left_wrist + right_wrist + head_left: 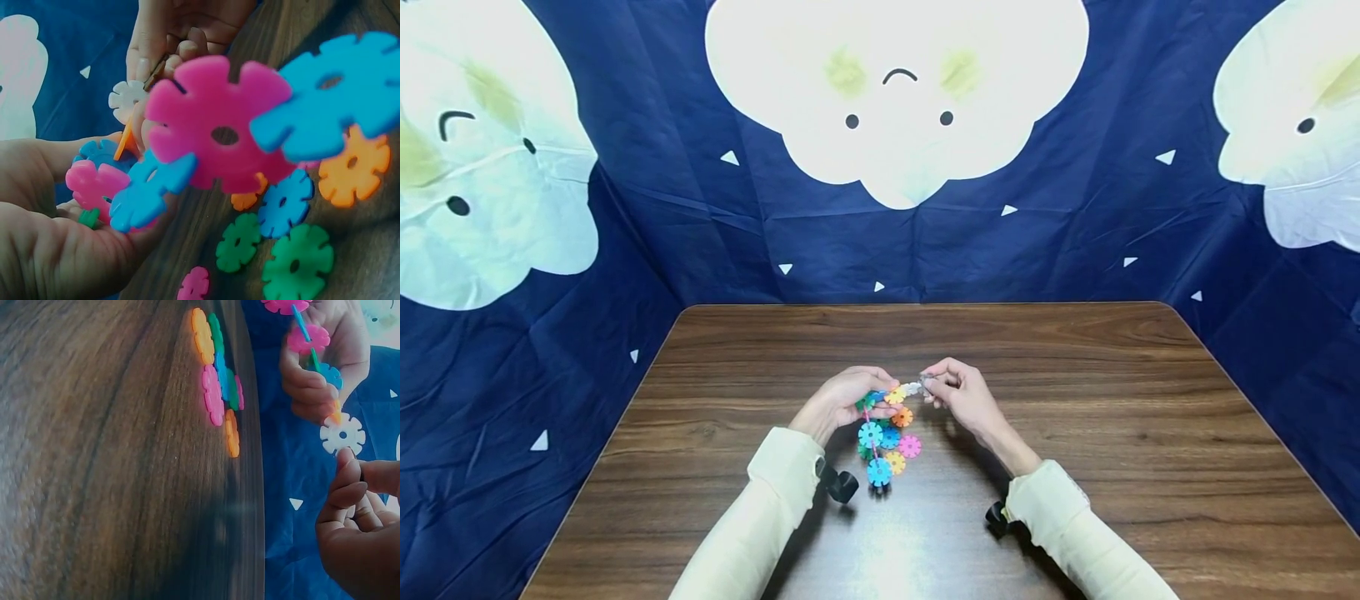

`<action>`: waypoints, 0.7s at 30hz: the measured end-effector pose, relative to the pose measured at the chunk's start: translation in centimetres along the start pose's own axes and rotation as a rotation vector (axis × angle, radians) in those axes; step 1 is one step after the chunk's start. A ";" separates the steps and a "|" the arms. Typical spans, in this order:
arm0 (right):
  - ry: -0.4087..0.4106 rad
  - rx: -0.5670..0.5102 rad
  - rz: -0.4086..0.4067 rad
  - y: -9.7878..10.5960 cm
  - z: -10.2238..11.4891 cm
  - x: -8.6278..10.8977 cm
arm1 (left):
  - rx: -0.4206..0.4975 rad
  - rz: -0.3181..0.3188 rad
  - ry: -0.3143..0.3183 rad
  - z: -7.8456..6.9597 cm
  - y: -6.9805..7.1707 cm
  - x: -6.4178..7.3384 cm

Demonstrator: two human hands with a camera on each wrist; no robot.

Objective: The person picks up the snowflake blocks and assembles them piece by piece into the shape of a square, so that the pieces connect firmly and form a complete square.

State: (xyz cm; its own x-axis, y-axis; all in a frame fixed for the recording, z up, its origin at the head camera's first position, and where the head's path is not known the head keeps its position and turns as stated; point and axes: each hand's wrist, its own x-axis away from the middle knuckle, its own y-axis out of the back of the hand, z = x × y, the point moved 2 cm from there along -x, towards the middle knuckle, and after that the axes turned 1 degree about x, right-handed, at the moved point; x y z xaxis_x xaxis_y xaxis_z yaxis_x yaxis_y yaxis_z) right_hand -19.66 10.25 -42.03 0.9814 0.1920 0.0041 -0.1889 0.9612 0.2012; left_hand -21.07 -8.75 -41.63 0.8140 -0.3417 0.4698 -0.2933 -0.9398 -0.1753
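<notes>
My left hand (842,398) grips a chain of slotted plastic snowflake discs around its middle. Along the chain sit a pink disc (219,122), a large blue disc (340,94), a smaller blue disc (150,187) and an orange disc (124,140) turned edge-on. At its far end is a white disc (342,434), upright and just past the left fingertips. Thumb and fingers of my right hand (972,404) pinch another disc (154,74), dark and seen on edge, against the white one's rim. The fingers hide most of it, so whether the two are slotted together I cannot tell.
Several loose discs lie on the wooden table (1112,400) beneath the chain, among them an orange one (902,417), a pink one (910,447) and a green one (299,262). Behind the table hangs a blue cloth (917,258) with cloud prints.
</notes>
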 end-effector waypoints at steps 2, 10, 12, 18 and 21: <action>0.003 0.004 -0.006 -0.1 0.0 0.0 | 0.005 -0.006 0.004 0.1 0.1 -0.1; 0.011 -0.010 -0.017 -0.6 -0.1 -0.1 | 0.018 -0.017 0.018 0.0 0.3 -0.1; 0.007 -0.014 -0.020 -0.7 -0.1 -0.1 | 0.019 -0.019 0.020 0.0 0.3 0.1; 0.000 -0.019 0.012 -0.6 -0.2 -0.1 | 0.015 -0.003 0.022 0.1 0.5 0.1; -0.008 -0.004 0.037 -0.3 -0.1 0.0 | -0.003 0.028 0.029 0.1 0.4 0.0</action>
State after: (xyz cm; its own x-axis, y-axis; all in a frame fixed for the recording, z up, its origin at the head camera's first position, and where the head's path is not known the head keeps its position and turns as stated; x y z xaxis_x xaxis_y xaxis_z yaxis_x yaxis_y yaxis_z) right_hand -19.57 10.01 -42.16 0.9740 0.2259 0.0194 -0.2253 0.9543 0.1965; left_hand -21.12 -9.18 -41.79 0.7903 -0.3680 0.4899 -0.3174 -0.9298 -0.1864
